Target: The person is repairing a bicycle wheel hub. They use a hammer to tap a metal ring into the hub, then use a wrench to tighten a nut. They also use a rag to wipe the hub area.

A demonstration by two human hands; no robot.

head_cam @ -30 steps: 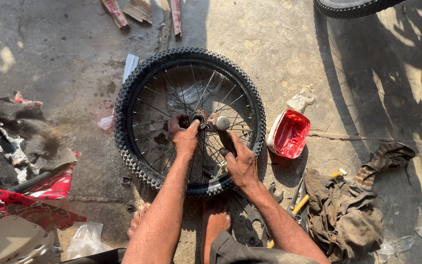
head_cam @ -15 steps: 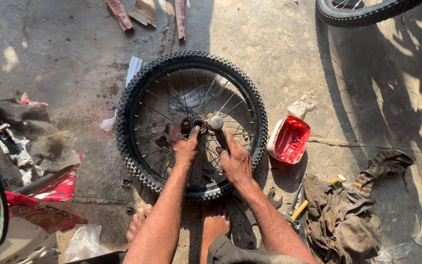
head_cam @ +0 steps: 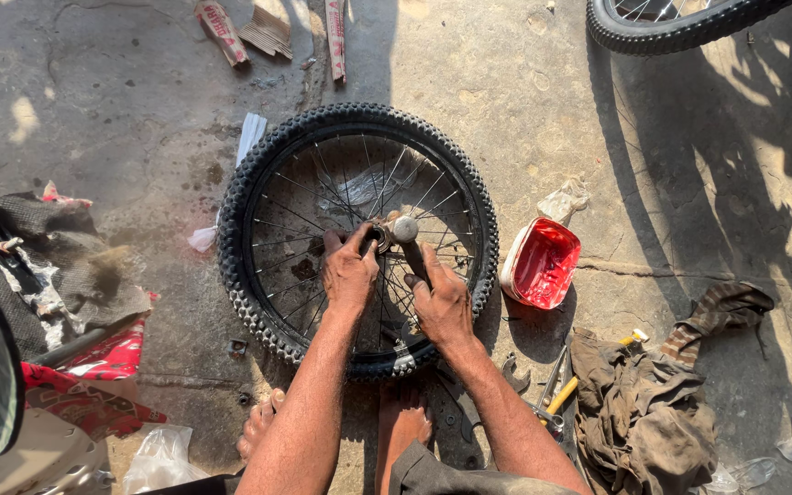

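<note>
A bicycle wheel (head_cam: 258, 174) with a knobbly black tyre and thin spokes lies flat on the concrete floor. My left hand (head_cam: 348, 275) rests on the metal hub (head_cam: 379, 235) at its centre, fingers curled around it. My right hand (head_cam: 440, 301) grips the dark handle of a tool (head_cam: 404, 229) whose round metal head sits on the hub beside the left hand. Both forearms reach in from the bottom edge. My bare feet (head_cam: 258, 426) show under the arms, at the wheel's near rim.
A red tin (head_cam: 543, 264) of grease stands right of the wheel. Dirty rags (head_cam: 639, 412) and a yellow-handled tool (head_cam: 561, 396) lie at lower right. Dark cloth and red wrapping (head_cam: 75, 367) pile at the left. Another wheel (head_cam: 680, 23) is at top right, cardboard scraps (head_cam: 268, 29) at the top.
Both hands have stayed on the hub, with the right hand and its tool shifting slightly around it. The camera has drifted a little; the wheel has not moved.
</note>
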